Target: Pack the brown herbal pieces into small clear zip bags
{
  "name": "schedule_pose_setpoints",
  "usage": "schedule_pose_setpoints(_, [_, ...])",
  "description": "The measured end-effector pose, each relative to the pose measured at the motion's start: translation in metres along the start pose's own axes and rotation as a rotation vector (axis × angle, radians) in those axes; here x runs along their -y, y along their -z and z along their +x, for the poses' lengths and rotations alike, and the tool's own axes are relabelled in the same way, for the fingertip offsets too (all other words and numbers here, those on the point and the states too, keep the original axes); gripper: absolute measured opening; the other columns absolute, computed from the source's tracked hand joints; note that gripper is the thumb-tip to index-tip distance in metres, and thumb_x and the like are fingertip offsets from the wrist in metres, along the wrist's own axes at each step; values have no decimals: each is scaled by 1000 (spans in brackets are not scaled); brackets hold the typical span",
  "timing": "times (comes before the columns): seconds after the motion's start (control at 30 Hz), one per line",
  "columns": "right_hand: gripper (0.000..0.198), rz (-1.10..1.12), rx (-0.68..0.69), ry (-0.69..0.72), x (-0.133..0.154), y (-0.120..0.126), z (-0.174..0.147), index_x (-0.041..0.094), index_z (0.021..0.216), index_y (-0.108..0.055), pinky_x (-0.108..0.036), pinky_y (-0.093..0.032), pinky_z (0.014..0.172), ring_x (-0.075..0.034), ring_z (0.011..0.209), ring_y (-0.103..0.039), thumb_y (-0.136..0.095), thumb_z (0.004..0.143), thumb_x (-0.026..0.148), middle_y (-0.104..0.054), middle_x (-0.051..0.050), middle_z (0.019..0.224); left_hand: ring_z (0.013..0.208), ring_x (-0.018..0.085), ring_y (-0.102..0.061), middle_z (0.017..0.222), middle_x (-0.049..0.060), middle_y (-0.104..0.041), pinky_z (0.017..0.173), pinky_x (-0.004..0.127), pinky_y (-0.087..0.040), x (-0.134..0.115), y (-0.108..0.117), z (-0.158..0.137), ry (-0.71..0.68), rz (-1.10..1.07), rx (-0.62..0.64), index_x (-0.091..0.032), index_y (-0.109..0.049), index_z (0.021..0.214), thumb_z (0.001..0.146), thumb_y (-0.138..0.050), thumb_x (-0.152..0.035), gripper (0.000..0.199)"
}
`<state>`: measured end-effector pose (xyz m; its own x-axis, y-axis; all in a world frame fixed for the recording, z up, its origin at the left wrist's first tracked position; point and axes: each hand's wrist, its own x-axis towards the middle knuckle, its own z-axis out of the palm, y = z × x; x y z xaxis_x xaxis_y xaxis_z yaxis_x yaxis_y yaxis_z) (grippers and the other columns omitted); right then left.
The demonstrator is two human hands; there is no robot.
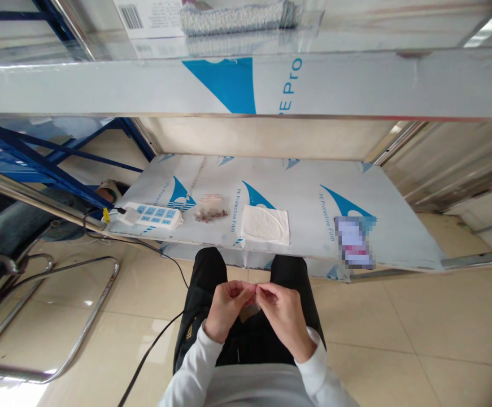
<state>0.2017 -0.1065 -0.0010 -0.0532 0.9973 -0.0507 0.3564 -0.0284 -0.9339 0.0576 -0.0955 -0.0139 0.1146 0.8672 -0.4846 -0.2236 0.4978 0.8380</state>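
Observation:
Over my lap, my left hand (227,305) and my right hand (282,314) meet with thumbs and forefingers pinched together. What they hold is small and mostly covered by the fingers; a pale, partly see-through bit shows just below the fingertips, too unclear to name. In front of my knees, a folded white cloth (265,225) lies flat on the shelf (309,203). To its left are a small heap of brown bits (210,215) and a few thin pinkish strips (210,198).
A white power strip (157,216) with a plugged-in cable rests at the shelf's left. On the right lies a blurred-out phone (353,243). An upper shelf (122,87) crosses above, bearing a rolled grey towel (239,18). A metal chair frame (88,316) and part of another person stand left.

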Motion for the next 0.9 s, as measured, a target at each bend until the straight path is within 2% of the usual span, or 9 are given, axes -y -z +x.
schedule_pose_setpoints(0.07, [19, -17, -117, -16, -5, -1, -2, 16, 84, -71, -21, -54, 58, -19, 65, -72, -58, 87, 29, -74, -7, 73, 54, 10, -57, 58, 5, -67, 54, 20, -42, 0, 3, -1, -10, 71, -21, -9, -71, 68, 60, -82, -48, 41])
schedule_pose_setpoints(0.13, [19, -14, -172, -17, -8, 2, -1, 16, 87, -70, -23, -55, 60, -20, 66, -72, -57, 87, 30, -75, -8, 74, 53, 10, -56, 56, 4, -65, 53, 20, -41, -1, 4, -3, -26, 107, -41, -10, -69, 65, 60, -82, -48, 40])
schedule_pose_setpoints(0.27, [19, 30, -35, 105, -3, 8, 3, 19, 92, -71, -25, -57, 64, -18, 70, -71, -58, 89, 32, -75, -7, 83, 61, 11, -61, 64, 3, -68, 59, 20, -46, -3, -2, -4, -76, -3, -35, -12, -68, 68, 61, -83, -43, 35])
schedule_pose_setpoints(0.37, [17, 54, -18, 163, 3, 11, 8, 21, 93, -73, -26, -58, 66, -18, 75, -71, -61, 88, 33, -74, -7, 90, 69, 14, -65, 75, 5, -71, 65, 22, -50, -6, -9, 0, -75, -127, -20, -13, -70, 78, 59, -85, -38, 35])
schedule_pose_setpoints(0.6, [20, 89, -29, 104, 11, 12, 13, 19, 93, -75, -31, -61, 69, -21, 75, -73, -63, 86, 34, -76, -10, 92, 63, 11, -63, 71, 5, -71, 65, 22, -51, -17, -15, 7, -22, -308, 8, -12, -74, 77, 58, -86, -36, 33])
schedule_pose_setpoints(0.77, [27, 238, 0, -62, 9, 10, 14, 17, 88, -73, -30, -61, 62, -22, 67, -73, -62, 85, 42, -76, -9, 79, 58, 13, -63, 65, 6, -71, 64, 26, -53, -21, -13, 11, -52, -202, 84, -11, -74, 75, 59, -85, -39, 34])
schedule_pose_setpoints(0.83, [28, 235, -67, -111, 5, 8, 14, 16, 85, -71, -29, -60, 57, -22, 63, -72, -63, 83, 43, -75, -9, 75, 57, 14, -63, 65, 7, -72, 61, 25, -52, -20, -10, 12, -101, -104, 45, -11, -74, 75, 61, -83, -40, 33])
schedule_pose_setpoints(0.9, [26, 162, -204, -105, 2, 7, 14, 17, 85, -70, -29, -59, 56, -22, 61, -71, -63, 83, 42, -74, -9, 73, 58, 14, -64, 66, 7, -72, 60, 23, -50, -20, -9, 10, -157, 41, -54, -12, -73, 74, 63, -82, -38, 30])
